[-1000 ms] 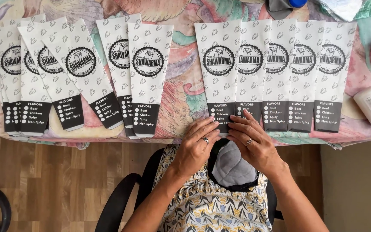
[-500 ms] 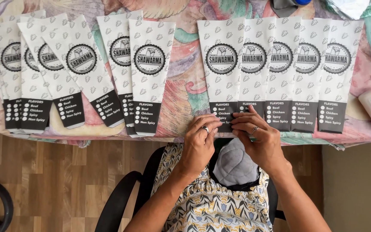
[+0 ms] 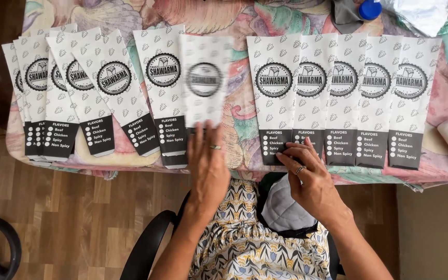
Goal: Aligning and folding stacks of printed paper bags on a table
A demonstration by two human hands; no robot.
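Her left hand point(image 3: 208, 166) lies flat with fingers spread on the bottom of a blurred paper sleeve point(image 3: 203, 83) at centre frame, gripping nothing, so the sleeve could skid crooked or ride over the fanned left row point(image 3: 94, 93). Her right hand point(image 3: 309, 179) has fingertips pressed on the right row point(image 3: 338, 98), lower right of centre, and could drag those off the table edge point(image 3: 431, 179).
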